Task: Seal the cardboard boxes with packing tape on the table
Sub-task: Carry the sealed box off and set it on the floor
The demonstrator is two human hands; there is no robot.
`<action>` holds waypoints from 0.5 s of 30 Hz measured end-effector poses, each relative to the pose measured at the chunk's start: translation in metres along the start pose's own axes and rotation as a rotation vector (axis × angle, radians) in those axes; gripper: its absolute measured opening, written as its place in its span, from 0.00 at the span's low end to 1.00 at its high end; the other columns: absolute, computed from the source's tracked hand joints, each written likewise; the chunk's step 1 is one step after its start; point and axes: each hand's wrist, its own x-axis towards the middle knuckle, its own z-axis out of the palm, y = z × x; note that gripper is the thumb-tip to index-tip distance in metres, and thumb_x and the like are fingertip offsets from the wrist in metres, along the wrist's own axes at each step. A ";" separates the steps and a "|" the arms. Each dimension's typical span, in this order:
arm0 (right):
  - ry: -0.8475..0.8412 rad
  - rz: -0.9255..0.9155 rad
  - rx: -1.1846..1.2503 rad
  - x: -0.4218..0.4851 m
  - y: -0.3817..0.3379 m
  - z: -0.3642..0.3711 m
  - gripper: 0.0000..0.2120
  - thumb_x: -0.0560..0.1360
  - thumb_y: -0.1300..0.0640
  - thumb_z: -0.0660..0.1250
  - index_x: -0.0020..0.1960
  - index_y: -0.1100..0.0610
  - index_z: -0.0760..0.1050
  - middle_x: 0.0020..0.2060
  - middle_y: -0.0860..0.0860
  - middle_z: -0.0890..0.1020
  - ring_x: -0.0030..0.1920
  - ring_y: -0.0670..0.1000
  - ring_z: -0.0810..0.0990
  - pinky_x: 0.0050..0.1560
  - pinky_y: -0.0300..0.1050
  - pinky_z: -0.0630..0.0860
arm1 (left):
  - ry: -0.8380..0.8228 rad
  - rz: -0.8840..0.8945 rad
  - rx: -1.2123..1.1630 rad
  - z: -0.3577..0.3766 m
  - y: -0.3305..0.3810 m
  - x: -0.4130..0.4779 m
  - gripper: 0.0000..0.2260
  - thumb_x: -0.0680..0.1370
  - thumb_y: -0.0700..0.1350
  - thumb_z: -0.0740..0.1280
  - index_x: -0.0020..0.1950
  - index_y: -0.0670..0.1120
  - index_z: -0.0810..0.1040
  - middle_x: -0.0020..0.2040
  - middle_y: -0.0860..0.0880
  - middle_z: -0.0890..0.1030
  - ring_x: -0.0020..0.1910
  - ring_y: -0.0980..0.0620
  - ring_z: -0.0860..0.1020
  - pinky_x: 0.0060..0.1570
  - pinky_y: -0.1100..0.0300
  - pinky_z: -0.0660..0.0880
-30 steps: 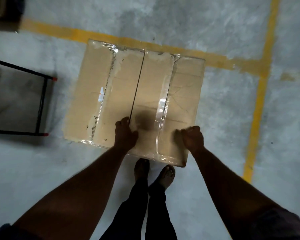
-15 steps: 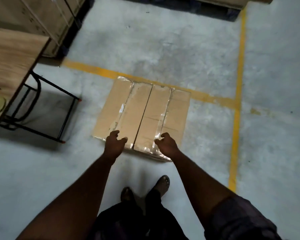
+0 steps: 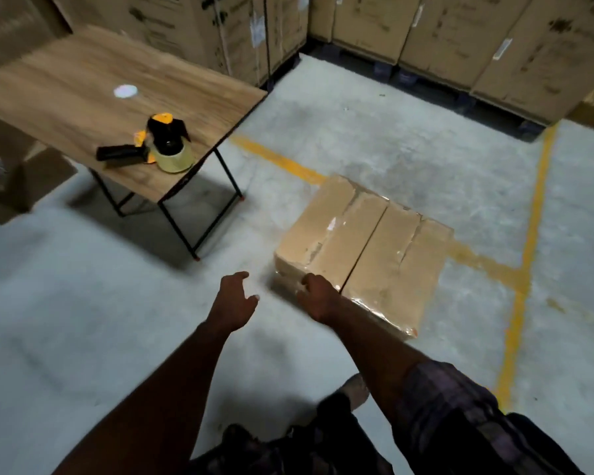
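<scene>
A taped cardboard box (image 3: pixel 367 255) lies on the concrete floor, with clear tape along its flaps and near edge. My right hand (image 3: pixel 318 296) hangs in front of the box's near left corner, fingers loosely curled and holding nothing. My left hand (image 3: pixel 234 299) is over bare floor to the left of the box, fingers spread and empty. A yellow and black tape dispenser (image 3: pixel 158 145) with a roll of tape lies on the wooden table (image 3: pixel 66 94) at the upper left.
Stacked large cartons (image 3: pixel 460 32) on pallets line the back wall. More cardboard (image 3: pixel 11 180) lies on the floor left of the table. Yellow floor lines (image 3: pixel 525 255) run behind and to the right of the box. My foot (image 3: pixel 355 389) is below.
Both hands have come off the box's near edge and drawn back to the left. The view has lifted, bringing the table, the tape dispenser and the stacked cartons into sight.
</scene>
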 end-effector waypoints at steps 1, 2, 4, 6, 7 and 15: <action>-0.006 -0.042 -0.020 -0.001 -0.028 0.022 0.16 0.79 0.51 0.64 0.58 0.62 0.76 0.53 0.59 0.81 0.55 0.60 0.79 0.50 0.48 0.72 | 0.002 -0.029 0.003 -0.016 -0.025 -0.013 0.29 0.77 0.46 0.71 0.75 0.41 0.66 0.70 0.39 0.66 0.67 0.40 0.73 0.69 0.50 0.68; -0.016 -0.081 -0.044 -0.001 -0.049 0.040 0.16 0.78 0.50 0.64 0.57 0.62 0.77 0.51 0.59 0.81 0.54 0.60 0.80 0.50 0.47 0.70 | 0.011 -0.053 0.003 -0.029 -0.043 -0.023 0.28 0.77 0.45 0.71 0.75 0.42 0.66 0.71 0.40 0.66 0.66 0.41 0.73 0.70 0.51 0.68; -0.053 -0.158 -0.087 0.001 -0.096 0.079 0.17 0.79 0.51 0.65 0.61 0.61 0.75 0.54 0.59 0.80 0.56 0.58 0.79 0.55 0.48 0.70 | 0.053 -0.102 -0.024 -0.056 -0.084 -0.042 0.28 0.78 0.45 0.71 0.75 0.43 0.66 0.71 0.40 0.66 0.66 0.43 0.73 0.70 0.54 0.67; -0.073 -0.240 -0.090 0.001 -0.140 0.108 0.18 0.80 0.51 0.65 0.65 0.61 0.73 0.57 0.58 0.78 0.58 0.57 0.77 0.58 0.48 0.70 | 0.089 -0.143 -0.052 -0.081 -0.118 -0.056 0.28 0.78 0.45 0.71 0.75 0.43 0.66 0.71 0.40 0.67 0.69 0.45 0.70 0.69 0.58 0.64; -0.084 -0.275 -0.087 0.000 -0.165 0.122 0.18 0.80 0.52 0.65 0.66 0.60 0.73 0.58 0.58 0.78 0.58 0.56 0.77 0.58 0.48 0.71 | 0.109 -0.164 -0.068 -0.095 -0.135 -0.063 0.28 0.78 0.45 0.71 0.75 0.43 0.66 0.70 0.40 0.68 0.70 0.45 0.69 0.68 0.59 0.64; -0.230 -0.450 -0.211 0.033 -0.294 0.201 0.18 0.81 0.52 0.64 0.67 0.60 0.72 0.60 0.56 0.76 0.59 0.55 0.76 0.56 0.44 0.69 | 0.268 -0.320 -0.228 -0.179 -0.229 -0.073 0.27 0.78 0.45 0.71 0.74 0.43 0.67 0.67 0.39 0.71 0.66 0.45 0.72 0.66 0.58 0.66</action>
